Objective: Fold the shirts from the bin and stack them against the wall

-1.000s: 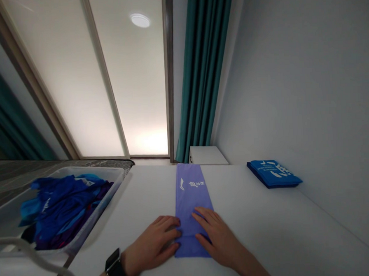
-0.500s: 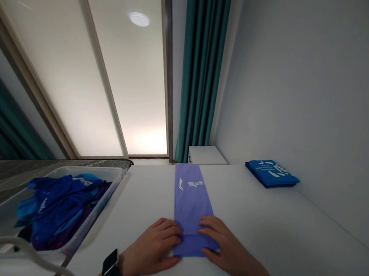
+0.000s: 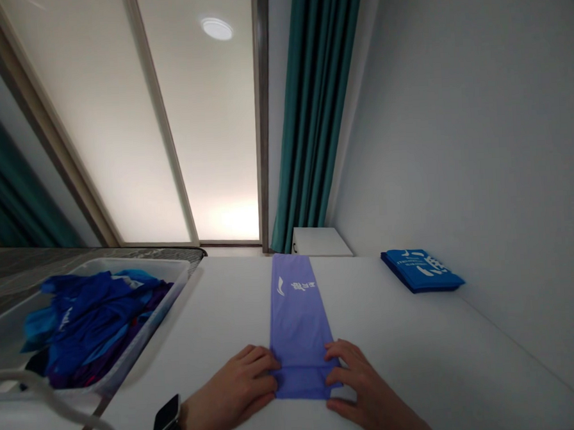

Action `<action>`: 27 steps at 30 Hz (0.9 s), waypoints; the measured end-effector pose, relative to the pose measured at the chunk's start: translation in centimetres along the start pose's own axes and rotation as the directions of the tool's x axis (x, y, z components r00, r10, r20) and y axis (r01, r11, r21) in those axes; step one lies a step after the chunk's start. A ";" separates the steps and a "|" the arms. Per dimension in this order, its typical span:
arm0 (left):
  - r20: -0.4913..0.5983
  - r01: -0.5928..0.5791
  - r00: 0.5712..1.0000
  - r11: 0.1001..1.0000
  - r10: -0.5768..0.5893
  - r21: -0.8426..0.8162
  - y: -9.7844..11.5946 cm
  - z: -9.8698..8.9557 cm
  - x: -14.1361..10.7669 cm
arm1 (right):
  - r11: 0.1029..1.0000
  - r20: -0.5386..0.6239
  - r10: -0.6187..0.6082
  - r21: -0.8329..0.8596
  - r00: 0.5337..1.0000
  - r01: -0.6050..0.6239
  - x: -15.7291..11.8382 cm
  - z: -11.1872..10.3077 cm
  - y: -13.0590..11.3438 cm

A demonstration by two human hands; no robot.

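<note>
A purple garment (image 3: 299, 317), folded into a long narrow strip with white print near its far end, lies flat on the white table (image 3: 395, 357). Its near end is folded over in a short band. My left hand (image 3: 245, 384) rests at the left edge of that band, fingertips on the cloth, a dark watch on the wrist. At the right edge, my right hand (image 3: 356, 381) touches the cloth with its fingers bent and apart.
On the left is a white bin (image 3: 174, 267) of crumpled blue and purple clothes (image 3: 95, 321). A pale curved tube (image 3: 51, 394) crosses the lower left. A folded blue garment (image 3: 422, 271) lies at the table's right, by the wall. A white cabinet (image 3: 322, 241) stands beyond.
My right hand has slid right, from on top of the purple cloth to its right edge. My left hand has shifted slightly left, towards the cloth's left edge.
</note>
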State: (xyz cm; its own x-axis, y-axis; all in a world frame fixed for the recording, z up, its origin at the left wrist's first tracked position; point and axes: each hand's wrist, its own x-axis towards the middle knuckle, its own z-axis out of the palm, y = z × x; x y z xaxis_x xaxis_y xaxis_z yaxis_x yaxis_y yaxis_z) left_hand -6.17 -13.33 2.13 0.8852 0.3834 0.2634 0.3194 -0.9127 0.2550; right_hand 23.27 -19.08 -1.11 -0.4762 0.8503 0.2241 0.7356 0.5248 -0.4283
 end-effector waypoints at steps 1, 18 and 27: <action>0.012 0.014 1.000 1.000 -0.014 -0.006 0.0 0.0 0.0 | 1.000 0.006 -0.021 -0.019 1.000 0.022 0.1 -0.1 0.0; -0.015 0.101 0.995 0.989 -0.103 -0.103 -0.3 1.1 1.2 | 0.973 -0.026 0.144 0.187 0.989 -0.137 2.4 -1.2 -0.9; -0.086 0.093 0.991 0.993 -0.100 -0.077 -1.3 2.1 2.0 | 0.914 0.022 0.242 0.330 0.970 -0.236 4.1 -2.5 -0.8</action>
State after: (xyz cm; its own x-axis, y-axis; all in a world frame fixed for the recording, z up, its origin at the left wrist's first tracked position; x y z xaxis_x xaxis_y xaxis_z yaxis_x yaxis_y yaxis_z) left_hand -4.09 -11.68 0.35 0.8163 0.4836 0.3160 0.3738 -0.8593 0.3492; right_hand 21.94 -15.88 2.29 -0.2942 0.9510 0.0947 0.6255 0.2665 -0.7333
